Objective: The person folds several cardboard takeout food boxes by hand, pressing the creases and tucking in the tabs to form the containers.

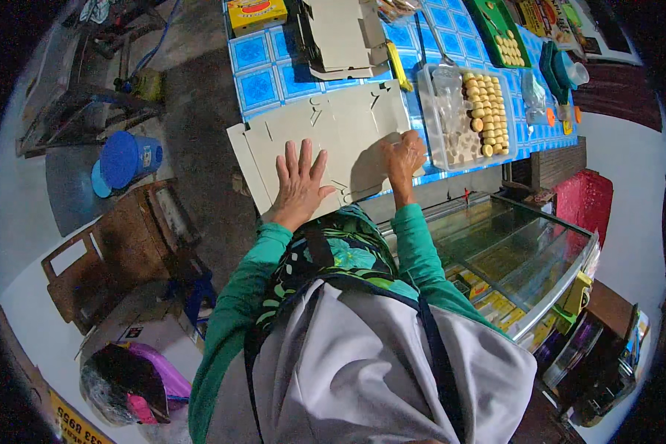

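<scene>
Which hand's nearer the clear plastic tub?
Right: the right hand is just left of the clear plastic tub; the left hand is farther left, spread on the cardboard.

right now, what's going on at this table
The person's left hand is spread on a flat, unfolded cardboard sheet at the near edge of the blue table. The right hand is curled at the sheet's right edge. More cardboard lies beyond, and a clear tub of small round pastries sits to the right.

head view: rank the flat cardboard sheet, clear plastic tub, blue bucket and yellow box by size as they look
Largest to smallest:
1. flat cardboard sheet
2. clear plastic tub
3. blue bucket
4. yellow box, judging only the part in frame
</scene>
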Available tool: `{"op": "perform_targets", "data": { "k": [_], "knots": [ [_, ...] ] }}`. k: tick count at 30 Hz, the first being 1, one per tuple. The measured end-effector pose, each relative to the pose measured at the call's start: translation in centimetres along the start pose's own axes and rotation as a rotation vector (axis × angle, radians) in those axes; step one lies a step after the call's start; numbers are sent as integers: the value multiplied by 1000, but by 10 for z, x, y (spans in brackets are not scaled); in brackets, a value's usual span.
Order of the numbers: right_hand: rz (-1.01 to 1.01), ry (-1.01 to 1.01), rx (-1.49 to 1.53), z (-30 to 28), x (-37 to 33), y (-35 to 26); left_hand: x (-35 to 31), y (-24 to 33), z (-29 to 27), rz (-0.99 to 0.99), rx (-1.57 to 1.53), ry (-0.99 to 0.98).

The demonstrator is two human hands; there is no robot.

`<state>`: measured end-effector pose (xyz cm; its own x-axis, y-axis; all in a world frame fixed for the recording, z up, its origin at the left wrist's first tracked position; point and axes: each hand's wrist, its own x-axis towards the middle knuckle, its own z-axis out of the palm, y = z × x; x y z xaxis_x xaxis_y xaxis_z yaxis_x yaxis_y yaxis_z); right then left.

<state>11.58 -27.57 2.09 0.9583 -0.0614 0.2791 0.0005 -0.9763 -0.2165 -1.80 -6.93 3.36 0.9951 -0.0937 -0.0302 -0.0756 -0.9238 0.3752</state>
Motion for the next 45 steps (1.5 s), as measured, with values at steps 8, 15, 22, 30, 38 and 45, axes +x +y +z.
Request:
{"op": "perform_targets", "data": {
  "k": [8, 15, 22, 30, 38, 45],
  "knots": [
    [-284, -149, 257, 8, -8, -16, 2, 0, -1, -9, 21, -20],
    [-491, -449, -10, 4, 4, -27, 6, 2, -2, -21, 13, -48],
    [-363, -735, 9, -7, 11, -35, 6, 2, -3, -26, 25, -87],
    [-216, -9, 212, -6, -14, 12, 7, 2, -2, -16, 35, -80],
    [-130, -121, 10, -1, -13, 10, 6, 3, -1, -20, 44, -97],
    [-75, -108, -145, -11, 1, -10, 7, 1, -2, -15, 25, -93]
  ]
}}
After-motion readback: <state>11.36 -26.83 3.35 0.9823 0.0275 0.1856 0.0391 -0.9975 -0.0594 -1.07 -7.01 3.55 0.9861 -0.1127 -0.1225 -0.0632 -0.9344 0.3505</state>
